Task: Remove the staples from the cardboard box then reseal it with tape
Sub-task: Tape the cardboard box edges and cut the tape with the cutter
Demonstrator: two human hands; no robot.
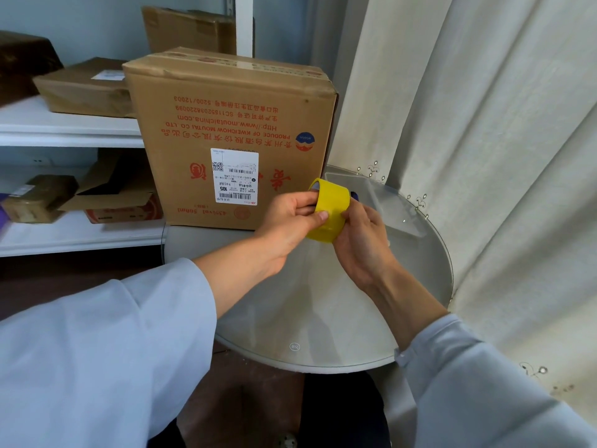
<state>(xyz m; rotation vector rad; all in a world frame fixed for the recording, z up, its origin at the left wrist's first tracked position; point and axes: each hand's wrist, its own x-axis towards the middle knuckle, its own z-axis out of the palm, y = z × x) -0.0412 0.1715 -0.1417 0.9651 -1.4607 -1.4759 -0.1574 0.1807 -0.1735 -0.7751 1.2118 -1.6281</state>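
Observation:
A large brown cardboard box (pixel 226 124) with red upside-down print and a white shipping label stands on the far left part of a round glass table (pixel 323 318). Its top flaps look closed. In front of the box, above the table, I hold a yellow tape roll (pixel 332 205) between both hands. My left hand (pixel 290 218) grips the roll from the left, thumb pressed on its outer face. My right hand (pixel 361 234) holds it from the right and below, fingers curled around its edge. A small dark blue object peeks out behind the roll on the right.
White shelves (pixel 64 127) on the left carry several smaller cardboard boxes and parcels. A cream curtain (pixel 484 156) hangs close along the right side of the table. Dark floor lies below the table's near edge.

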